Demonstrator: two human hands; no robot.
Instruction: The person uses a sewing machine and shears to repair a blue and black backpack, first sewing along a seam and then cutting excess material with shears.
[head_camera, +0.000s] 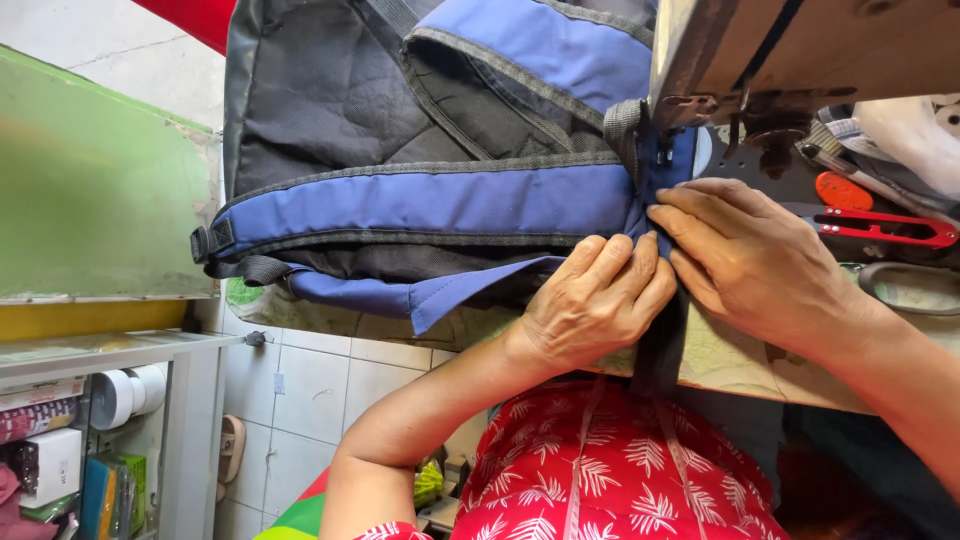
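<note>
A blue and dark grey backpack (400, 150) lies across a sewing machine table, its padded straps toward me. My left hand (595, 300) pinches the blue fabric just below the needle area. My right hand (750, 260) presses the same blue fabric from the right, fingertips next to the presser foot (662, 150). A grey webbing strap (625, 130) runs under the machine head (790, 50). Both hands touch each other at the seam.
Red thread snips (880, 228) and an orange round object (842, 190) lie right of the machine. A green board (100, 190) stands at left, above shelves with tape rolls (125, 395) and boxes. White floor tiles (310, 400) show below. My red patterned shirt (620, 470) fills the bottom.
</note>
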